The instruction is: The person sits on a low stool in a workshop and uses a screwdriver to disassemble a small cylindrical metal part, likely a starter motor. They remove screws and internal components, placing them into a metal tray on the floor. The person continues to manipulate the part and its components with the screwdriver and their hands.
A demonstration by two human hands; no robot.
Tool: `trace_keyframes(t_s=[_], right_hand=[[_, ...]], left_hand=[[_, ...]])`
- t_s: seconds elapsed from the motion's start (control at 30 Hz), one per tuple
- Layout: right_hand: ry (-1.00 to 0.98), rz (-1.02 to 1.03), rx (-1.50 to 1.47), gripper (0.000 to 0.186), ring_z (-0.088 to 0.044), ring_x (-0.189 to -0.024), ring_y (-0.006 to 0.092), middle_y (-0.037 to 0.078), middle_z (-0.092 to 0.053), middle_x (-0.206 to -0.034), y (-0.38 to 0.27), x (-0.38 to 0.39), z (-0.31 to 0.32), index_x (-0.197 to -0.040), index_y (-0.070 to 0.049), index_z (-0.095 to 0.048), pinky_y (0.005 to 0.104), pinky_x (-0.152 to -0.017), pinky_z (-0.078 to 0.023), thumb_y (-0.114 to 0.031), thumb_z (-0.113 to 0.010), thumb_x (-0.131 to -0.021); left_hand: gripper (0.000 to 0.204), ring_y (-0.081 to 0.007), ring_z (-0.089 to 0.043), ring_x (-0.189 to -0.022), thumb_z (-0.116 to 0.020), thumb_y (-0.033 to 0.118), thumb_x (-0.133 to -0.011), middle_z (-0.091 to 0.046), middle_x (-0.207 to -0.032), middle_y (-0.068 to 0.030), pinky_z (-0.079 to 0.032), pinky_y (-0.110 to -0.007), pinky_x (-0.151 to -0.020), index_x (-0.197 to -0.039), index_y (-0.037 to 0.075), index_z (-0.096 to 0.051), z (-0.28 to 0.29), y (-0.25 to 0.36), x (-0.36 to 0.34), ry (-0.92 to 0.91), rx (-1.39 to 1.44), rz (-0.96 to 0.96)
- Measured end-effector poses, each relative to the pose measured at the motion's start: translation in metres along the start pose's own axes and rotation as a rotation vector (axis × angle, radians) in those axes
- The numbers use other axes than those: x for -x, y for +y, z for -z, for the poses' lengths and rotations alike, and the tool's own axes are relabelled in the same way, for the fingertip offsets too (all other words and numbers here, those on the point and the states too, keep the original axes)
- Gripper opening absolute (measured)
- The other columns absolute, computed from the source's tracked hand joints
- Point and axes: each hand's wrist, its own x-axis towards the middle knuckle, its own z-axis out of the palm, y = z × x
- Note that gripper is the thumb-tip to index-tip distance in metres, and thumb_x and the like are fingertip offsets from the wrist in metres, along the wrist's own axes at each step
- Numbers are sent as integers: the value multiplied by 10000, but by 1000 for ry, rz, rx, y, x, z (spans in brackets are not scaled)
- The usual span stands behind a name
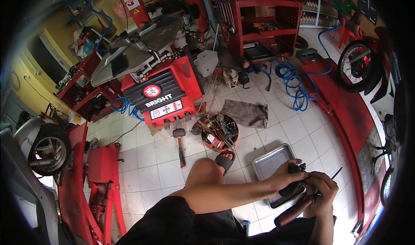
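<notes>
Holding a dark part [291,190], lower right: left hand [283,177]; right hand [323,194] curls alongside, grasp unclear; work seems unfinished.

Bare and painted metal, matt cloth, glossy plastic
The held part [296,168] looks matt black; the tray [271,162], smooth, shiny metal; the rag [245,114], rough matt cloth; the ramp [341,111], smooth red-painted metal; the hose [284,69], smooth plastic with a sheen; the floor tiles [147,197], smooth and faintly glossy

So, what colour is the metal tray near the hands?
The metal tray is silver-grey; the head view shows it best.
</notes>
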Motion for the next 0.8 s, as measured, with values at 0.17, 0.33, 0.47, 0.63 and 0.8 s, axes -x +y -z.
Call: trace_keyframes(t_s=[0.17, 0.33, 0.47, 0.63, 0.8], right_hand=[[-17, -1, 9, 99, -720, -705, 263, 120, -716, -846, -1, 1, -1, -798, -15, -680, 321, -599, -554, 4, -733, -716], [11, 19, 49, 90, -697, -657, 250, 90, -713, -839, 0, 6, -3, -800, -41, -686, 325, -579, -527, -78, -762, -771], [-32, 38, 104, 113, -688, -647, 248, 73, -710, -839, -2, 5, -2, -820, -52, -692, 334, -578, -516, -129, -773, -808], [-24, 51, 105, 128, -690, -655, 250, 72, -708, -843, 0, 4, -4, -825, -56, -684, 337, -578, -518, -157, -763, -823], [-23, 81, 128, 122, -691, -669, 256, 83, -699, -852, 3, 4, -5, -825, -56, -670, 348, -579, -515, -147, -751, -823]], left_hand=[[745, -159, -593, -1090, -784, 220, -887, -589, -1188, -125, -473, -298, -947, -1458, -9, -363, 0, 0, 4, 28, -64, -31], [751, -165, -593, -1088, -779, 199, -887, -587, -1191, -120, -473, -305, -951, -1470, 3, -348, 0, -9, 1, 46, -149, -86], [744, -173, -582, -1107, -772, 203, -887, -577, -1206, -128, -464, -309, -966, -1470, -2, -358, 2, -7, 4, 48, -133, -58], [744, -176, -570, -1127, -766, 219, -890, -572, -1217, -139, -453, -314, -985, -1470, -12, -361, 3, -4, 4, 78, -184, -59], [722, -175, -572, -1125, -749, 199, -898, -574, -1226, -138, -452, -319, -996, -1467, -17, -361, 3, -7, 2, 38, -74, -48]])
